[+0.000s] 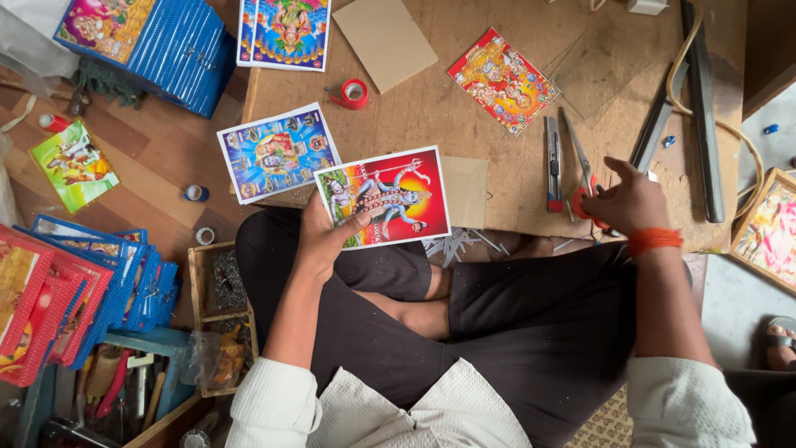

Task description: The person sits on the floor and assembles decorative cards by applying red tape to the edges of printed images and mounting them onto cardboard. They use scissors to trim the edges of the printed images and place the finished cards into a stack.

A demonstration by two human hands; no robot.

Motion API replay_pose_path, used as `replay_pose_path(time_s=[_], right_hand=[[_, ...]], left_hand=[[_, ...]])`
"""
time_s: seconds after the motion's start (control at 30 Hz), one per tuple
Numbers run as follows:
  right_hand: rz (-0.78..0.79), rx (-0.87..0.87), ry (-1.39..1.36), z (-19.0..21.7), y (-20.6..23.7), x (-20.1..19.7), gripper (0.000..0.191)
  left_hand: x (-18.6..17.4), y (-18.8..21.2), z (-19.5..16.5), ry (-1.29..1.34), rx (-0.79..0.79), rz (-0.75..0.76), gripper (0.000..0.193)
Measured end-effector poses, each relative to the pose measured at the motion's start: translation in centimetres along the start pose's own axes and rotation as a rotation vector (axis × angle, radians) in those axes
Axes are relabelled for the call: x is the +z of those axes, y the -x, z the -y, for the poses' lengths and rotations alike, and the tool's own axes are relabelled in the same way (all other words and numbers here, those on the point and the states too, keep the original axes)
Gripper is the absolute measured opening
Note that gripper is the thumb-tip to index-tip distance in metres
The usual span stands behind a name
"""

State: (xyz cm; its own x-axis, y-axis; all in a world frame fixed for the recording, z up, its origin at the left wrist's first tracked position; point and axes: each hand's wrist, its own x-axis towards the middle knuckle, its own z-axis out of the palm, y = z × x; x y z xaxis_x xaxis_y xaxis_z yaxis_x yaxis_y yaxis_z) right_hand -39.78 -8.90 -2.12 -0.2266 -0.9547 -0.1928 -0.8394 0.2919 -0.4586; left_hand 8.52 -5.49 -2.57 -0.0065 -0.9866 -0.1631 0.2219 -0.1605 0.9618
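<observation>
Two hands busy: left hand (pixel 319 241) pinches a red picture card (pixel 383 197) over the lap, right hand (pixel 632 202) apparently closes on red-handled scissors (pixel 583 178), blades pointing away across the board (pixel 464 108).

Floor (pixel 157 162): wooden boards, reddish-brown, worn, visible at left. At right, a strip of pale grey concrete floor (pixel 730 307).

Counter (pixel 464 116): low board of raw plywood, scratched and dusty, lying at floor level; its near edge is chipped.

Left side: stacks of blue frames (pixel 178 46) at top, a further stack of red and blue frames (pixel 75 290) lower down. Beside it, a small wooden crate (pixel 217 286) with two compartments. Below, a blue stool (pixel 153 344) over a clutter of tools.

Right edge: a dark wooden corner (pixel 771 46).

Light: soft, even daylight; shadows faint. No walls or windows in view.
</observation>
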Motion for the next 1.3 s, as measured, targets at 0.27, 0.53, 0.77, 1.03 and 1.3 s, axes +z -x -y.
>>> replay_pose_path(time_s=[0.27, 0.53, 0.77, 1.03, 1.3], right_hand=[[0.309, 0.11, -1.388, 4.1, 9.4, 1.9, 0.044], [0.52, -0.139, -1.429, 10.7, 19.6, 7.2, 0.075], [0.583, -0.261, -1.394, 11.0, 19.8, 8.1, 0.085], [0.526, -0.292, -1.394, 11.6, 19.5, 7.7, 0.086], [0.526, -0.315, -1.352, 11.8, 19.6, 7.5, 0.09]], left_hand=[[1.5, 1.7, -5.3, 0.192, 0.029, 0.052, 0.069], [2.9, 2.3, -6.6, 0.081, 0.141, 0.012, 0.07], [3.7, 2.9, -7.1, 0.059, 0.17, 0.025, 0.067], [4.1, 3.5, -7.6, 0.062, 0.173, 0.027, 0.066], [4.4, 3.9, -7.7, 0.076, 0.167, 0.033, 0.067]])
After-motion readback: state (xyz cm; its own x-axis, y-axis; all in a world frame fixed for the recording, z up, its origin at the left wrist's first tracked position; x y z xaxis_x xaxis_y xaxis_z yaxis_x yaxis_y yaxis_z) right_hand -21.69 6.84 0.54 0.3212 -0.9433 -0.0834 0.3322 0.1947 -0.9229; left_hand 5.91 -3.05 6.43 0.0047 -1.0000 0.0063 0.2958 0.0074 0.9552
